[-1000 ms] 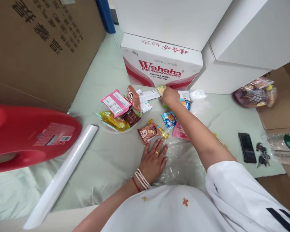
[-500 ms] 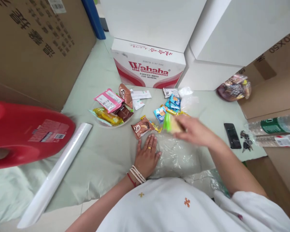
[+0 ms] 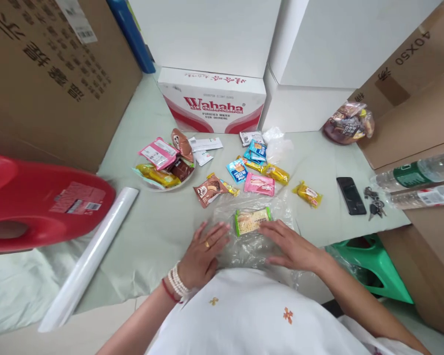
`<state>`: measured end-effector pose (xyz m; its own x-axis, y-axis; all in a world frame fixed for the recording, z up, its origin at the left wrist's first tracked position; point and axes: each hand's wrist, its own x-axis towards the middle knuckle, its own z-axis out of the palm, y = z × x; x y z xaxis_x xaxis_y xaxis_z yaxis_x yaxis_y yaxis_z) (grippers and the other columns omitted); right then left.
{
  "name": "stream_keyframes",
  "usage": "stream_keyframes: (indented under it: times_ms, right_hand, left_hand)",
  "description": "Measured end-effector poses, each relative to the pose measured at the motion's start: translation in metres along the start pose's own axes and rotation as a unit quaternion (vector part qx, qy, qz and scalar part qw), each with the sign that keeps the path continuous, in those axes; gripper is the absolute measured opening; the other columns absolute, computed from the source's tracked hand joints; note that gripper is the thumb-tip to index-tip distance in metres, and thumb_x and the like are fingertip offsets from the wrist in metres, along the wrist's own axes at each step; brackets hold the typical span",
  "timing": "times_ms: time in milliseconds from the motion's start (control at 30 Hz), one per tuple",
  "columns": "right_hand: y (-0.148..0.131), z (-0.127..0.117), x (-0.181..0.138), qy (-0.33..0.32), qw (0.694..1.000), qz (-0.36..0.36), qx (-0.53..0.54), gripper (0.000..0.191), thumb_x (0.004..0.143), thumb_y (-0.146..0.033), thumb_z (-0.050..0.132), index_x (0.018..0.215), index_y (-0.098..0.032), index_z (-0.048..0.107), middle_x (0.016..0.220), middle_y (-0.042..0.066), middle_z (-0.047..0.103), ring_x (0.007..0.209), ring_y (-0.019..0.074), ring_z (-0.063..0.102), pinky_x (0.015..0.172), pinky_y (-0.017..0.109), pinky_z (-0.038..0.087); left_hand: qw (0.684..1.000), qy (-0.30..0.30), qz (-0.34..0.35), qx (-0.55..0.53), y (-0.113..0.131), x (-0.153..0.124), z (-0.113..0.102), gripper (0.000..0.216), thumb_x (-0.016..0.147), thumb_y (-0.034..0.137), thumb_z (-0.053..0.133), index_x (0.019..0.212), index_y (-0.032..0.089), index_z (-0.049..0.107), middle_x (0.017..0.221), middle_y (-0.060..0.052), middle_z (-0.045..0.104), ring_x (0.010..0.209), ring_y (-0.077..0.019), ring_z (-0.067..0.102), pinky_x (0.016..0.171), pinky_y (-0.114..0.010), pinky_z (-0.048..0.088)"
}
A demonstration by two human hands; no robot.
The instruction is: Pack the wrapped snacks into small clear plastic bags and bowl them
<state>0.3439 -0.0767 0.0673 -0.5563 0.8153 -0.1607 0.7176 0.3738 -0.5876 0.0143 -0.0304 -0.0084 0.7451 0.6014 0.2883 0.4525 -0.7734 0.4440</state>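
A clear plastic bag (image 3: 237, 251) is spread flat on the cloth in front of me. On top of it lies a snack packet with green ends (image 3: 252, 221). My left hand (image 3: 204, 252) rests at the bag's left side, fingers apart, holding nothing. My right hand (image 3: 294, 246) is spread over the bag's right part; its fingertips reach the packet's lower right edge, though I cannot tell if they touch it. Just beyond the bag are a pink packet (image 3: 259, 184), a brown packet (image 3: 209, 191), a blue packet (image 3: 237, 170) and yellow-wrapped snacks (image 3: 277, 173).
A plate (image 3: 187, 181) of wrapped snacks stands at left, near a white roll (image 3: 92, 256) and a red jug (image 3: 40, 202). A Wahaha box (image 3: 214, 106) stands at the back. A phone (image 3: 351, 195), keys (image 3: 375, 203) and plastic bottles (image 3: 425, 170) lie right.
My right hand has set the green-ended packet down on the bag and let it go. My left hand has shifted left and towards me. The pink packet, hidden before, now shows.
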Motion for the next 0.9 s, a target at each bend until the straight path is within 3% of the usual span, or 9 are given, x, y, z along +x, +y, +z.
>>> stream_keyframes:
  times_ms: [67,133,267,367,500,600,700,833,900]
  right_hand:
    - [0.007,0.01,-0.029,-0.015,1.0,-0.005,-0.008,0.074,0.091,-0.039,0.075,0.156,-0.026,0.044,0.16,0.016,0.044,0.149,0.0297,0.04,0.124,0.053,0.035]
    - [0.015,0.024,-0.047,-0.001,0.999,0.017,-0.03,0.057,0.093,-0.031,0.072,0.147,-0.027,0.056,0.158,0.014,0.048,0.148,0.0306,0.041,0.121,0.054,0.038]
    - [0.028,0.037,-0.049,0.053,0.998,0.02,-0.011,0.024,0.102,-0.022,0.053,0.114,-0.025,0.074,0.133,0.013,0.068,0.126,0.0269,0.059,0.107,0.05,0.049]
    - [0.034,0.017,-0.032,0.068,0.996,-0.008,0.06,0.025,0.105,-0.026,0.048,0.109,-0.023,0.072,0.108,0.011,0.075,0.101,0.0224,0.065,0.092,0.04,0.054]
    - [0.049,-0.022,0.0,0.107,0.989,0.069,0.071,0.029,0.106,-0.031,0.043,0.108,-0.021,0.07,0.1,0.009,0.074,0.093,0.021,0.067,0.085,0.033,0.052]
    - [0.061,-0.039,0.025,0.079,0.976,0.203,-0.017,0.026,0.102,-0.027,0.048,0.112,-0.019,0.071,0.104,0.011,0.074,0.094,0.0244,0.068,0.081,0.034,0.051]
    - [0.063,-0.047,0.049,0.063,0.945,0.286,-0.143,0.029,0.099,-0.024,0.051,0.118,-0.017,0.071,0.109,0.016,0.072,0.101,0.0315,0.066,0.08,0.037,0.05]
    - [0.054,-0.052,0.083,0.151,0.949,0.211,-0.18,0.04,0.102,-0.028,0.049,0.138,-0.016,0.062,0.128,0.018,0.066,0.123,0.0332,0.054,0.099,0.041,0.045]
    - [0.052,-0.05,0.104,0.151,0.96,0.166,-0.17,0.054,0.1,-0.03,0.055,0.151,-0.013,0.051,0.14,0.018,0.061,0.133,0.0334,0.047,0.111,0.043,0.038]
  left_hand:
    - [0.996,-0.064,0.046,-0.037,-0.004,-0.009,-0.01,0.066,0.076,0.013,0.05,0.141,0.024,0.058,0.16,-0.012,0.05,0.154,-0.0268,0.038,0.129,-0.058,0.021]
    - [0.993,-0.104,0.044,-0.044,-0.008,-0.012,-0.014,0.054,0.078,0.015,0.053,0.13,0.024,0.065,0.157,-0.013,0.053,0.151,-0.0268,0.042,0.128,-0.056,0.024]
    - [0.993,-0.08,0.007,-0.087,-0.017,0.0,-0.015,0.025,0.095,0.018,0.048,0.101,0.025,0.071,0.127,-0.009,0.075,0.129,-0.0223,0.064,0.118,-0.047,0.041]
    - [0.98,-0.047,-0.106,-0.16,-0.023,0.022,-0.021,0.025,0.1,0.028,0.044,0.098,0.023,0.068,0.102,-0.007,0.078,0.098,-0.0199,0.072,0.091,-0.035,0.055]
    - [0.948,0.009,-0.274,-0.16,-0.033,0.059,-0.022,0.034,0.1,0.045,0.043,0.082,0.022,0.061,0.07,0.0,0.065,0.064,-0.0169,0.059,0.064,-0.028,0.048]
    - [0.936,0.05,-0.343,-0.068,-0.042,0.083,-0.009,0.023,0.09,0.043,0.055,0.083,0.022,0.062,0.074,-0.003,0.063,0.072,-0.0216,0.06,0.072,-0.033,0.049]
    - [0.927,0.107,-0.359,0.025,-0.047,0.093,0.003,0.027,0.079,0.039,0.065,0.097,0.019,0.065,0.098,-0.012,0.066,0.097,-0.0317,0.061,0.088,-0.044,0.05]
    - [0.915,0.197,-0.339,0.093,-0.037,0.084,0.003,0.036,0.084,0.034,0.06,0.114,0.014,0.066,0.11,-0.018,0.063,0.11,-0.0362,0.056,0.099,-0.054,0.046]
    - [0.912,0.238,-0.312,0.118,-0.023,0.077,0.0,0.034,0.089,0.027,0.054,0.117,0.014,0.067,0.112,-0.019,0.063,0.113,-0.0357,0.055,0.103,-0.056,0.041]
